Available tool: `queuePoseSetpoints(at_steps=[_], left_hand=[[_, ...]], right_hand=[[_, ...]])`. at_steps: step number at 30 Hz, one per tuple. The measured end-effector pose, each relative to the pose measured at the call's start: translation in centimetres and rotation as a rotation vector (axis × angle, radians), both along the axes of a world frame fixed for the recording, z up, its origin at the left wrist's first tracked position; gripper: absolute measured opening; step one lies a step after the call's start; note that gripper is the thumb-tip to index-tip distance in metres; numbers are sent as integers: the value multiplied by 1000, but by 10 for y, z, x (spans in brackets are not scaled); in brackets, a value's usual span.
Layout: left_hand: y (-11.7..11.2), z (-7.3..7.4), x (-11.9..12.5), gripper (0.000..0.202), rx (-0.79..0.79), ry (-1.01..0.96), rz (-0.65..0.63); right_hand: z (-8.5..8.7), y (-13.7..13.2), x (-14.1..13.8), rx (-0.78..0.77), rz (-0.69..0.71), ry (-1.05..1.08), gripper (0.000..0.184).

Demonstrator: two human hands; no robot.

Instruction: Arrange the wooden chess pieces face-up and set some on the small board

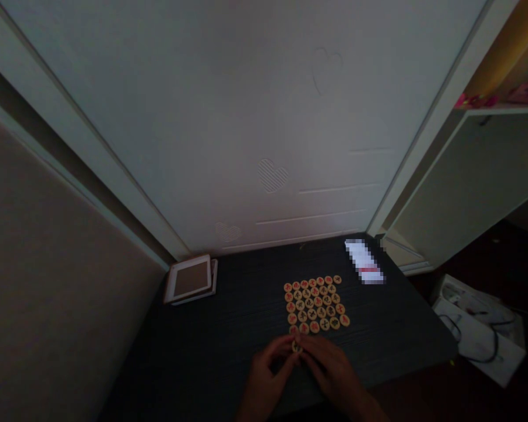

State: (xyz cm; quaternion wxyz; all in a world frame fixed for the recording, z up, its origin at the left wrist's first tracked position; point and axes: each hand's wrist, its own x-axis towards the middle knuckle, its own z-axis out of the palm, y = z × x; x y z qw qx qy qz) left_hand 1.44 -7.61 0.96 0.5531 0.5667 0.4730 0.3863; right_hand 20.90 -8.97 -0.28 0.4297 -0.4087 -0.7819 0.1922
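On a dark table (211, 346) lie several round wooden game pieces (315, 303) with red and black marks, set close together in rows. My left hand (267, 378) and my right hand (330, 366) meet at the near edge of this group. The fingertips of both hands pinch one piece (296, 347) between them. The scene is dim, so the exact grip is hard to make out.
A flat white-framed box (190, 279) lies at the table's back left corner. A blurred white object (364, 261) lies at the back right. A white cabinet stands to the right, with a white bag (479, 331) on the floor. A pale wall panel rises behind the table.
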Motion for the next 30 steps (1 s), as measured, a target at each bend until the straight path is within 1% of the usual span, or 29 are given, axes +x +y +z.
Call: queuePoseSetpoints(at_steps=[5, 9, 15, 18, 20, 22, 26, 30], left_hand=[[0, -1, 0, 36, 6, 36, 6], [0, 3, -1, 38, 21, 86, 13], [3, 17, -16, 25, 100, 316, -63], [4, 20, -22, 25, 131, 394, -91], [6, 20, -25, 23, 151, 434, -99], [10, 18, -28, 20, 189, 470, -83], [20, 12, -34, 22, 335, 586, -17], [25, 9, -34, 20, 420, 711, -6]], right_hand=[[0, 0, 0, 5, -19, 37, 38], [0, 1, 1, 33, -32, 51, 31], [0, 2, 0, -20, 51, 45, 26], [-3, 2, -1, -35, 69, 39, 25], [-5, 1, -1, -56, 65, 23, 24], [-7, 0, -2, -74, 33, 14, 22], [-6, -1, -4, -93, -35, -12, 19], [-6, -2, -5, -114, -36, -37, 18]])
